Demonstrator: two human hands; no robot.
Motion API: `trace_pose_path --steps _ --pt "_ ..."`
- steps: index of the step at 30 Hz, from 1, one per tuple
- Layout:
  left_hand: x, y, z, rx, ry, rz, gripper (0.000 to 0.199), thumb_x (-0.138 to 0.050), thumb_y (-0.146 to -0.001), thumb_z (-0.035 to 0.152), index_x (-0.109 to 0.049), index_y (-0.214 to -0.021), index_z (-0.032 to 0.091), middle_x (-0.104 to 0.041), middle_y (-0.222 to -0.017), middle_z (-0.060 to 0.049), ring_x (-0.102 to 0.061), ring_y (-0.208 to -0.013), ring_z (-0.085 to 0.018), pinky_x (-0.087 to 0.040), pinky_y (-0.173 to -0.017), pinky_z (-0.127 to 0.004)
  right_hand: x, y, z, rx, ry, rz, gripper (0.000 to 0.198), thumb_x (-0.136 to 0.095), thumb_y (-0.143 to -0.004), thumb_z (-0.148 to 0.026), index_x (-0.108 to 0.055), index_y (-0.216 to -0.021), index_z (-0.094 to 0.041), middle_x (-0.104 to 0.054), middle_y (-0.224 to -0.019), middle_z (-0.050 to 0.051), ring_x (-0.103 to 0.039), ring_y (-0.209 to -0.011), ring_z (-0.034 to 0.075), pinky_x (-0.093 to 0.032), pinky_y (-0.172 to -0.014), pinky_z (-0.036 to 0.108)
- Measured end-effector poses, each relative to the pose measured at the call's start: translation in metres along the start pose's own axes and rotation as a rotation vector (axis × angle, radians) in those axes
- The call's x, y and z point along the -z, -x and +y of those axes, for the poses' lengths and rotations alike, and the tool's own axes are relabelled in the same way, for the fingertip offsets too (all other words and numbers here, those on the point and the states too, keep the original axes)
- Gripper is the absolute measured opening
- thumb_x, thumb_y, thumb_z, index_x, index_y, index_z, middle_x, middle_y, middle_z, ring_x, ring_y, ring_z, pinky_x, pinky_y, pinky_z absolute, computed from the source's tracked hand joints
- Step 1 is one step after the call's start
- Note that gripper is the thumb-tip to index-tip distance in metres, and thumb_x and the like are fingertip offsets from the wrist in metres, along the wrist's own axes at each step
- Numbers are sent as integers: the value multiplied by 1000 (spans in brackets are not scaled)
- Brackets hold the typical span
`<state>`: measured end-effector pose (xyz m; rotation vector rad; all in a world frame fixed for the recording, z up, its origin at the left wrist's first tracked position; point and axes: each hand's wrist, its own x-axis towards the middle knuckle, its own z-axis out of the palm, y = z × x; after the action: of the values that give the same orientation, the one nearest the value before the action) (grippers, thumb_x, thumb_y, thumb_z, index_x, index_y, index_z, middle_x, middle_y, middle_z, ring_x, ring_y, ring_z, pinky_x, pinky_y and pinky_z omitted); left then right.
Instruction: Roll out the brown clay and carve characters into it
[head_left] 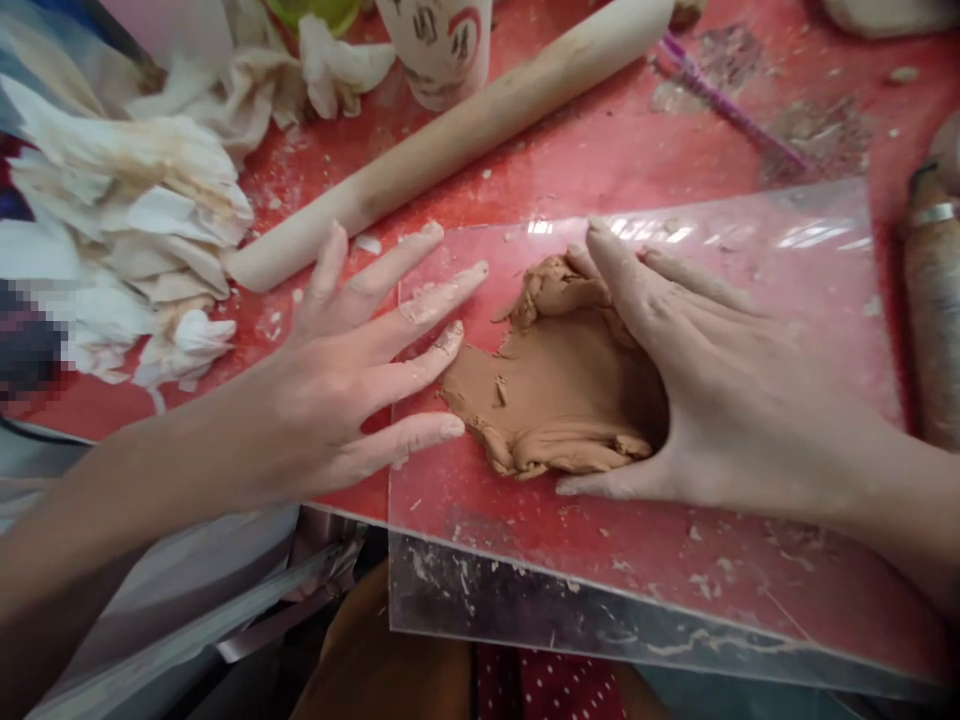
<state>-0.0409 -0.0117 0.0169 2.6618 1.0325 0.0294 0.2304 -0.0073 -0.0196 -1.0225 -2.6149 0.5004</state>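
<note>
A lump of brown clay [559, 385] lies on a clear plastic sheet [795, 620]. It is flattened in the middle, with thick, ragged folds along its upper and lower edges. My right hand [720, 385] curves around the clay's right side, thumb along the lower edge and fingers at the upper edge, partly hiding it. To the left, my left hand [356, 375] has its fingers spread, and the fingertips are close to the clay's left edge. Pale, dried residue coats several of its fingertips. It holds nothing.
A long wooden rolling pin [457, 140] lies diagonally behind the hands on the red table [540, 195]. Crumpled tissues [127, 220] are heaped at left. A marked white cup [442, 45], a purple stick [735, 105] and a cylindrical object [934, 320] lie around. The plastic sheet overhangs the front edge.
</note>
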Motion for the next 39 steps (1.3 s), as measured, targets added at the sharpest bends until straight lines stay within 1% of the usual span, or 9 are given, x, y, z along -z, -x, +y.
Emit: trace_pose_path --steps 6,8,13,17,23,28,34,37,39 --pt "-8 -18 9 -115 -40 31 43 -35 -98 45 -57 -122 18 -28 -157 -10 -7 -150 -31 5 -120 -59 0 0 0 9 10 0 118 -51 -74 -78 -3 -154 -6 -29 -155 11 -29 -143 26 -21 -121 41" --pt "-4 -9 7 -81 -95 31 43 -37 -97 46 -56 -126 21 -27 -158 -9 -6 -149 -33 6 -119 -60 0 1 1 17 10 1 120 -53 -74 -78 -3 -153 -3 -29 -155 13 -28 -143 26 -21 -121 40" --pt "12 26 -3 -8 -157 -13 42 -39 -97 47 -53 -129 24 -7 -163 -2 0 -149 -36 10 -116 -61 -1 2 4 16 -10 0 128 -58 -68 -80 -3 -153 -3 -32 -153 16 -28 -143 31 -24 -120 45" --pt "16 27 -4 -34 -119 -96 43 -39 -96 51 -57 -121 22 -21 -160 -3 -5 -149 -35 4 -119 -58 -1 2 3 9 -8 14 123 -57 -71 -78 -9 -152 1 -32 -153 17 -29 -143 29 -24 -120 43" --pt "20 2 2 -1 88 -140 38 -42 -96 51 -63 -112 24 -32 -156 5 -10 -149 -33 2 -116 -64 -1 1 2 9 -27 22 125 -60 -68 -78 -12 -152 1 -30 -154 14 -27 -144 28 -21 -122 39" --pt "22 -1 4 -42 42 -147 40 -36 -99 46 -62 -115 21 -25 -158 4 -8 -149 -32 -1 -115 -65 1 1 0 -10 -30 15 122 -62 -70 -73 -13 -151 2 -31 -154 15 -27 -143 30 -20 -122 38" --pt "2 -5 5 -94 49 -115 40 -40 -98 46 -52 -130 27 -12 -162 2 -6 -149 -31 -3 -117 -63 -5 0 3 25 -78 46 121 -58 -70 -76 -10 -152 -2 -30 -155 15 -26 -143 33 -22 -120 49" --pt "-13 -9 7 -47 97 -109 48 -39 -98 48 -38 -143 32 -5 -162 -3 -4 -150 -31 -6 -117 -64 -7 0 5 39 -101 50 121 -60 -69 -75 -8 -153 -4 -29 -154 16 -26 -143 35 -23 -119 53" --pt "-13 -9 8 -34 78 -97 47 -37 -98 48 -38 -143 34 -2 -163 -2 -2 -150 -31 -3 -118 -64 -7 1 6 42 -98 54 122 -60 -69 -76 -6 -154 -7 -29 -155 16 -26 -143 36 -23 -118 54"
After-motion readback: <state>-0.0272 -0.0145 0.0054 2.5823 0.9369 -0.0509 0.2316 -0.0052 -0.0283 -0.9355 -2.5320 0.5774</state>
